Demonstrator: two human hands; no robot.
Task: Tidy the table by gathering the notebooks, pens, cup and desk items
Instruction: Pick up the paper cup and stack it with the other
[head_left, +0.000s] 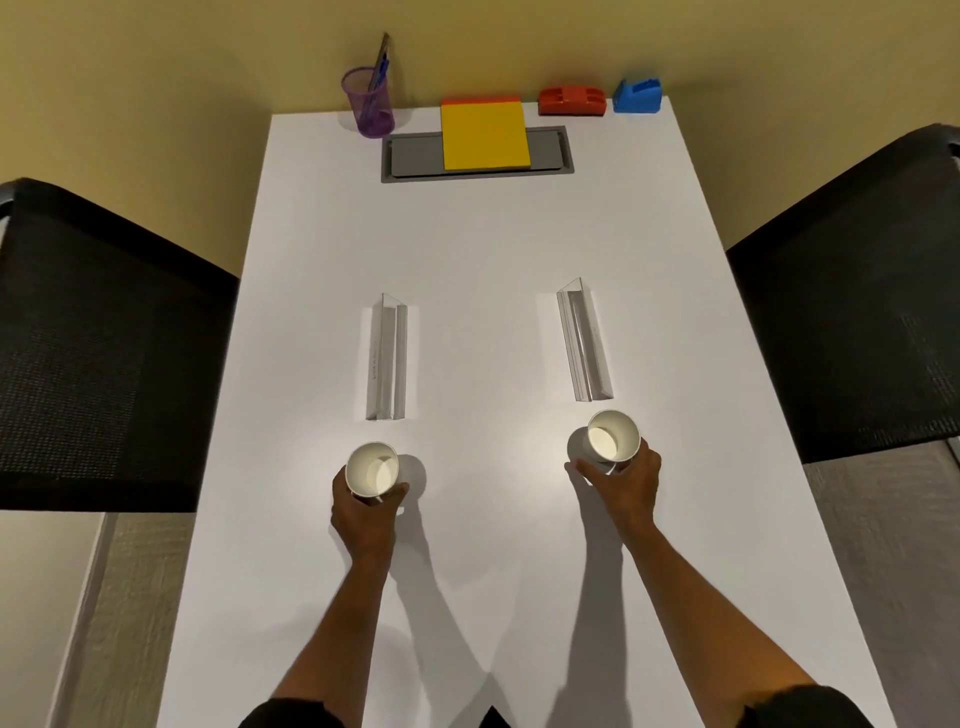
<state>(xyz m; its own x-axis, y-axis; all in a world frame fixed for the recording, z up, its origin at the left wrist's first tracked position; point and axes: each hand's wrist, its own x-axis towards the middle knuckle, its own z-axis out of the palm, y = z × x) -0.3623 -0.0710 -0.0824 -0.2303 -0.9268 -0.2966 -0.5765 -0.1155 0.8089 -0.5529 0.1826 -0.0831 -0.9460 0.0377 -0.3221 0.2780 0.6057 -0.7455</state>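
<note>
Left hand (366, 512) curled round a white paper cup (372, 468), mouth tipped toward the camera, just above the white table (493, 545). Right hand (621, 480) wrapped round a second cup (613, 435), likewise tilted, with its shadow on the table beneath. Hands well apart, one on each side of the near half of the table, each clamped on its own cup.

Beyond the left cup, a clear acrylic sign holder (387, 358) lying flat, long side running away from the camera. Beyond the right cup, a second holder (584, 340), angled slightly, its near end close to that cup.

At the far edge, by the wall: purple mesh pen pot (368, 104) on the left with pens (379, 67) standing in it. Next to it, a yellow notebook (485, 136) stacked on an orange one (480, 100), lying partly over a grey cable hatch (478, 155) set in the table. Right of the notebooks, a red desk item (571, 101), then a blue tape dispenser (637, 96), both at the back edge.

Black mesh chairs on either side: one at left (104, 353), one at right (857, 312). Dark sleeves (291, 714) at the bottom of the view
</note>
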